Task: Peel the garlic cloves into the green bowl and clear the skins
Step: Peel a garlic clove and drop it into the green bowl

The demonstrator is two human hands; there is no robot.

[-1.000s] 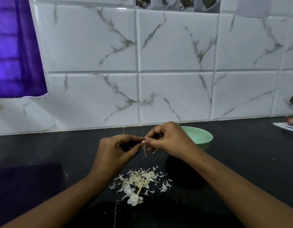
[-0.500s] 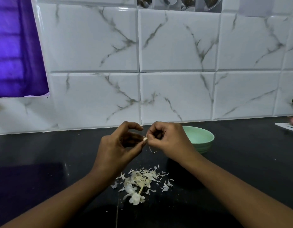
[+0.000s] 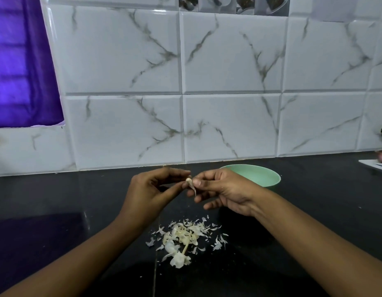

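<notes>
A person's left hand (image 3: 155,189) holds a small garlic clove (image 3: 188,180) in a narrow thumb-and-forefinger grip, while the right hand (image 3: 224,189) pinches a strip of skin (image 3: 194,188) hanging from it. The peeling step appears under way; next the strip likely needs pulling free and the bare clove dropping into the green bowl (image 3: 265,176) just beyond the right grip. A pile of skins (image 3: 183,236) lies on the bench (image 3: 57,200) below the grip, uncleared.

Mint-green bowl (image 3: 258,175), pale cream garlic skins (image 3: 183,239), black counter (image 3: 57,196), grey-veined white marble tiles (image 3: 233,54), purple curtain (image 3: 20,67).
</notes>
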